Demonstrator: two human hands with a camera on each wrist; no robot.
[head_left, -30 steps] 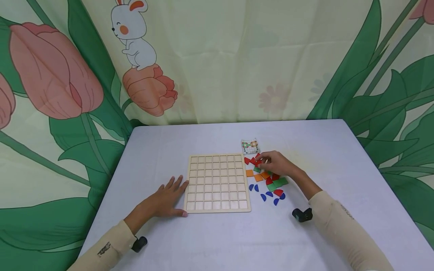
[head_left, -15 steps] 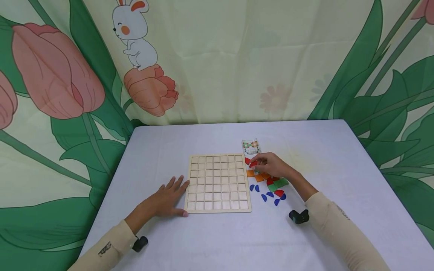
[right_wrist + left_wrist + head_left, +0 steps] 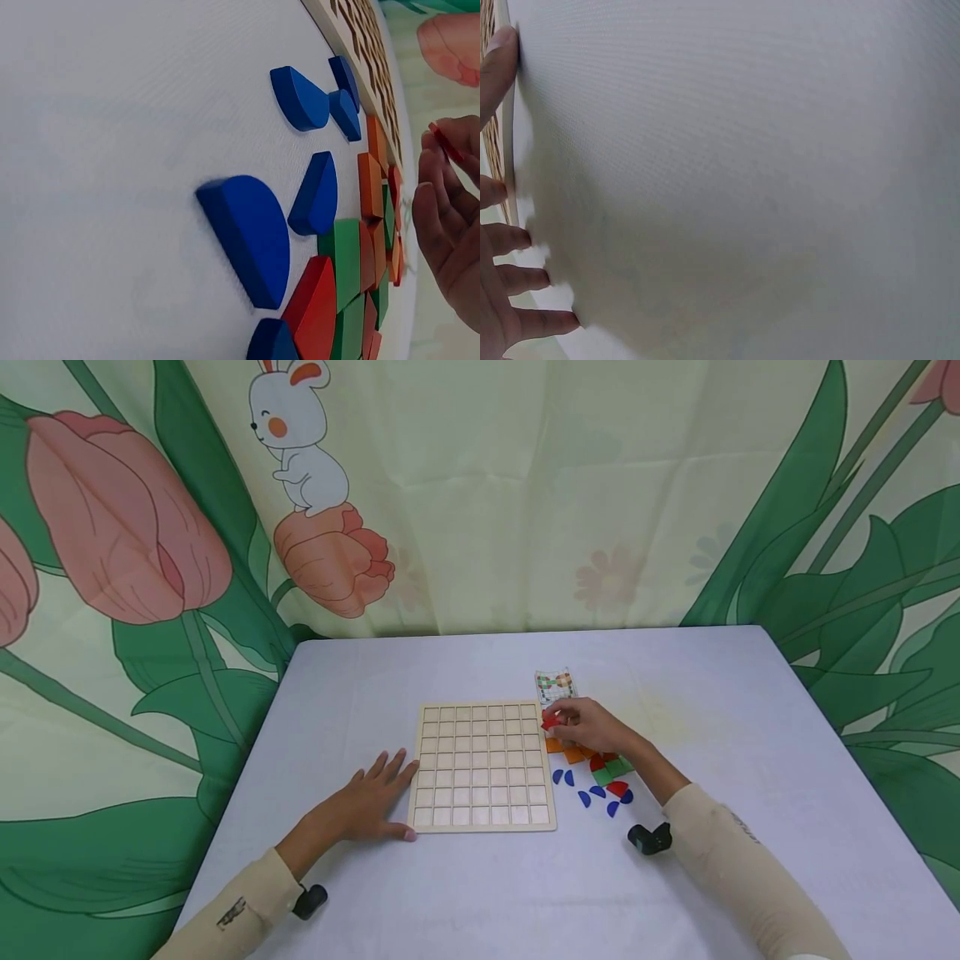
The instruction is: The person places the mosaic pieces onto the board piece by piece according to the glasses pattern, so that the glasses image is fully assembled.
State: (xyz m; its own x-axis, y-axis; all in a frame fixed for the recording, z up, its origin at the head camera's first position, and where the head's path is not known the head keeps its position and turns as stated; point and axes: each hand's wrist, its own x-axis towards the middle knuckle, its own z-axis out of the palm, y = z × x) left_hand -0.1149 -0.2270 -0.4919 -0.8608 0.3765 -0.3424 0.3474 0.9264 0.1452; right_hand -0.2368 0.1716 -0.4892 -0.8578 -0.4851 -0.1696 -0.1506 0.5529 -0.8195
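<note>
Red block point(image 3: 446, 142) is pinched in right hand's point(image 3: 592, 727) fingers; board point(image 3: 480, 770) lies just left of them. Left hand point(image 3: 366, 800), fingers spread, touches board's opposite edge.

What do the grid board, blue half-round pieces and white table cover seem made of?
Grid board: probably wood, pale tan and matte, with no paint showing.
Blue half-round pieces: painted wood or plastic; thick, smooth, evenly coloured, low sheen; can't tell which.
White table cover: likely cloth, matte, with a fine weave-like texture in the left wrist view.

Beige slvs point(image 3: 738, 860), blk wrist cams point(image 3: 310, 902)
</note>
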